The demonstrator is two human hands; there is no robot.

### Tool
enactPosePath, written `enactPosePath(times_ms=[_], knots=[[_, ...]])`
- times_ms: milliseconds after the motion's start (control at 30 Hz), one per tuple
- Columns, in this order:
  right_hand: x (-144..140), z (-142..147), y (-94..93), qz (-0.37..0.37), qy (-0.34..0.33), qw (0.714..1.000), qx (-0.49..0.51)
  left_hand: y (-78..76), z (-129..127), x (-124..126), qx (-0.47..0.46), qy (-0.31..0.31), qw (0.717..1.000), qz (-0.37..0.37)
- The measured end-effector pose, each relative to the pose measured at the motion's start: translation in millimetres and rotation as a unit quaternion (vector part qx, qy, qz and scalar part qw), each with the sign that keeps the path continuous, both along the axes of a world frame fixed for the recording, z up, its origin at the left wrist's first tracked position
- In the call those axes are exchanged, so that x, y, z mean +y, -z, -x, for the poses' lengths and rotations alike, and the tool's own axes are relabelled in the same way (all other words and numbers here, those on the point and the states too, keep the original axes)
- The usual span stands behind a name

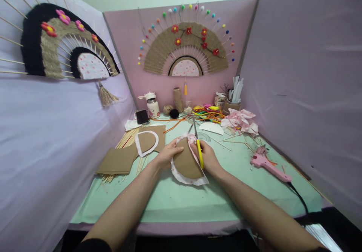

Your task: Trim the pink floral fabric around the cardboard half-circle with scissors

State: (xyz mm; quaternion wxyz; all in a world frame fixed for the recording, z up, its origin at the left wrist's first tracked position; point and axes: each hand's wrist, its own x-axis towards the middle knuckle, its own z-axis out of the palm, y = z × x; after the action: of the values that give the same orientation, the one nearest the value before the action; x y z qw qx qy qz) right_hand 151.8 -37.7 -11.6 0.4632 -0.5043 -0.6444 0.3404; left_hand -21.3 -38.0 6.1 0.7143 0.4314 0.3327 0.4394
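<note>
In front of me is a brown cardboard half-disc (185, 161) laid on white cloth with pink spots (188, 181). The cloth sticks out past its edge as a border and looks folded or bunched near the top right. My left hand (169, 154) grips the cardboard and cloth from the left, thumb on top of the card. Yellow-handled scissors (200, 156) are in my right hand (207, 155), blades pointing up and away from me. The right fingers also touch the cloth's right edge, and some of them are hidden behind the scissors.
A pink glue gun (270, 167) lies at right, its cord running off the table. Crumpled spotted cloth (240, 120) sits behind it. Cardboard pieces (117, 161), a white D-shaped outline (138, 146) and thin sticks are at left. A flask (153, 107) and twine spool (178, 100) stand at the back.
</note>
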Motion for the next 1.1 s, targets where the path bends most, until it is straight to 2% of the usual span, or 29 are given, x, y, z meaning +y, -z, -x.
enactPosePath(times_ms=[200,367,533,667,800,867,1000,1100], knots=[[1.9,0.4,7.0,-0.016,0.001,0.999,-0.046,4.8,-5.5,-0.6,0.021,-0.017,1.0,-0.009],[1.3,0.7,4.6,-0.011,-0.022,1.0,-0.015,3.5,-2.3,1.1,0.022,-0.008,1.0,-0.007],[0.6,-0.7,-5.6,0.049,-0.075,0.993,0.076,-4.8,8.7,4.6,0.018,-0.015,1.0,0.007],[1.7,-3.1,-9.4,0.075,-0.083,0.991,0.079,-9.4,12.4,5.3,0.029,-0.024,0.999,0.005],[1.9,-4.6,-7.8,0.12,-0.121,0.978,0.118,-11.8,14.1,4.5,0.025,-0.024,0.999,0.018],[2.1,-4.6,-7.0,0.133,-0.132,0.969,0.162,-11.0,17.9,4.6,-0.007,-0.013,0.999,0.031],[4.5,-4.1,-8.5,0.116,-0.11,0.954,0.255,-4.4,25.0,3.1,-0.118,0.041,0.992,0.025],[7.3,-4.4,-9.2,0.118,-0.073,0.949,0.284,0.4,18.6,-1.7,-0.119,0.094,0.988,0.015]])
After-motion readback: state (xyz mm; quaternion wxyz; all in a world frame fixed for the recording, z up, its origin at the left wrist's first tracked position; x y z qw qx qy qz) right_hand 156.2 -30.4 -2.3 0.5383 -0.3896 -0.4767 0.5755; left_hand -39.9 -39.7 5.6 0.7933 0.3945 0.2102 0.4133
